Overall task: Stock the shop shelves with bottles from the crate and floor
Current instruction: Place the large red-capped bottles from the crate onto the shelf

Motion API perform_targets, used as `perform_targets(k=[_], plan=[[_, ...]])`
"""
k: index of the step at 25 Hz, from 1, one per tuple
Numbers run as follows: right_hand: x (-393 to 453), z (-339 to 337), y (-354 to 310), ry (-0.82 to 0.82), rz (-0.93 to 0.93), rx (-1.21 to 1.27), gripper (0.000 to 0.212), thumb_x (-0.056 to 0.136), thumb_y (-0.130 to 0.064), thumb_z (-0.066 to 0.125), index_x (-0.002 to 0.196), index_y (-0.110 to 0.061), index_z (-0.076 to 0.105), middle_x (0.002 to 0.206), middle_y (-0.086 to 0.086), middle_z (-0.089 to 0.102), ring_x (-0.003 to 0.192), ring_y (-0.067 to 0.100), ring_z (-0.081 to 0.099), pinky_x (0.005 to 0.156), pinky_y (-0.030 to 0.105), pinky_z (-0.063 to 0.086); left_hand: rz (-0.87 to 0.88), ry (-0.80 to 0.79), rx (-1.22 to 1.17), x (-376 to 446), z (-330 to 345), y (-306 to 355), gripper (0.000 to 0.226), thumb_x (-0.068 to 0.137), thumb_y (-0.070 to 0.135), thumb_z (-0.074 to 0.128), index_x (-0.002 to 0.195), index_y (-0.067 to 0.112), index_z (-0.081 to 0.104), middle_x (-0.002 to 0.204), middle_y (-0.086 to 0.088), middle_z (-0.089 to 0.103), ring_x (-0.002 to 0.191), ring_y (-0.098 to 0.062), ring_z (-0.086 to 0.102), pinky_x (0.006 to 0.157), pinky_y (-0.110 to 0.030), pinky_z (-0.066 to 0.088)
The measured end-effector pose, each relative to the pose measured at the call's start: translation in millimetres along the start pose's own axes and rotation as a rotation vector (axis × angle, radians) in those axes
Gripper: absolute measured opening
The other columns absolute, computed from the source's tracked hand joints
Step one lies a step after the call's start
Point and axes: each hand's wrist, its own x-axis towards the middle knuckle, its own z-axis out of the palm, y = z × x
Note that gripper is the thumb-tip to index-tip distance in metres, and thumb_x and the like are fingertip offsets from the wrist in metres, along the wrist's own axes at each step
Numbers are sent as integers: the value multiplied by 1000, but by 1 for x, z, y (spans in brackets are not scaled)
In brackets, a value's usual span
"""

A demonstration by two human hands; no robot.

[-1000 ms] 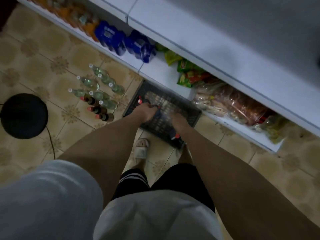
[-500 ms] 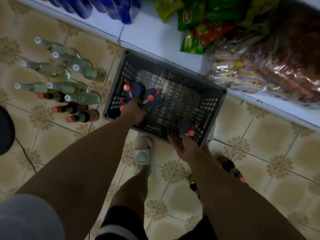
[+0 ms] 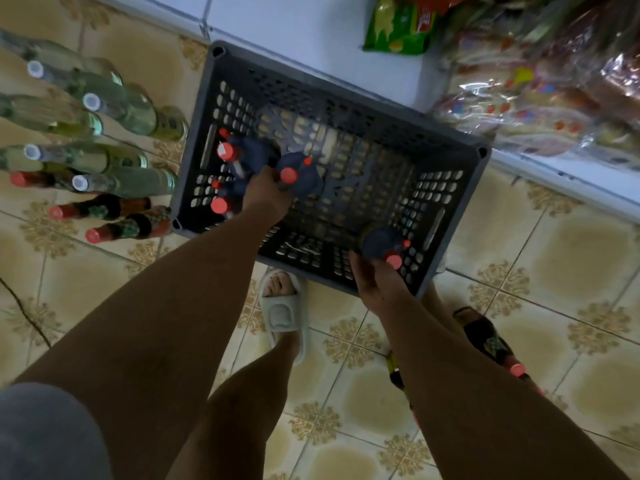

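Observation:
A dark grey slotted crate (image 3: 349, 98) stands on the tiled floor against the low white shelf (image 3: 311, 32). Inside it stand dark bottles with red caps. My left hand (image 3: 268, 197) reaches into the crate's left side and grips the neck of one dark bottle (image 3: 298, 174); two more red-capped bottles (image 3: 230, 154) stand beside it. At the crate's near right corner my right hand (image 3: 375, 284) holds another dark bottle (image 3: 384, 242) by its top. Clear green bottles (image 3: 117, 109) and small brown red-capped bottles (image 3: 124, 226) stand on the floor to the left.
Snack bags (image 3: 398, 26) and wrapped bread packs (image 3: 526, 109) lie on the shelf at right. My foot in a white slipper (image 3: 282, 313) is just before the crate. Dark red-capped bottles (image 3: 488, 341) lie on the floor behind my right arm.
The view has dropped closer to the crate. Both hands stay on the dark bottles in it, in about the same places as half a second ago.

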Motion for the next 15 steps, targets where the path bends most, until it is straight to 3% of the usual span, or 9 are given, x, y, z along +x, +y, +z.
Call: perform_targets(k=[4, 7, 9, 11, 12, 15], plan=[[3, 2, -8, 13, 56, 91, 35, 105, -6, 42, 140, -2, 44, 138, 19, 55, 125, 32, 57, 73, 28, 56, -31, -9, 110, 8, 9, 9, 32, 96, 18, 55, 115, -8, 59, 117, -28, 61, 110, -42, 56, 89, -43, 45], [-3, 6, -10, -25, 62, 83, 29, 105, -4, 41, 133, -3, 47, 129, 19, 56, 123, 35, 57, 90, 38, 53, -50, -83, 41, 8, 12, 12, 30, 97, 19, 53, 109, -7, 62, 113, -29, 64, 106, -40, 58, 94, -44, 45], [-9, 10, -12, -65, 46, 58, 15, 105, -3, 39, 112, 0, 52, 107, 18, 57, 104, 34, 61, 90, 43, 52, -152, -131, -170, 7, 12, 16, 26, 95, 21, 56, 105, -3, 62, 108, -27, 65, 97, -36, 61, 91, -46, 50], [-17, 17, -19, -74, 39, -36, 20, 106, -4, 38, 92, 0, 52, 89, 17, 55, 81, 29, 59, 72, 38, 59, -243, -158, -371, -1, 8, 24, 22, 92, 18, 59, 104, -1, 58, 102, -22, 60, 89, -31, 57, 80, -40, 48], [-22, 19, -23, -78, 32, -91, 20, 105, -4, 38, 92, 1, 53, 87, 16, 55, 80, 29, 59, 70, 37, 59, -265, -175, -432, -8, 5, 27, 22, 91, 16, 59, 105, 0, 55, 100, -19, 56, 88, -28, 54, 76, -39, 44], [-55, 25, -32, -103, 41, -191, 21, 105, -1, 37, 121, 0, 51, 97, 17, 57, 106, 34, 61, 92, 42, 47, -270, -190, -471, -38, -10, 36, 19, 91, 17, 59, 103, 4, 51, 99, -13, 51, 80, -24, 51, 77, -39, 42]])
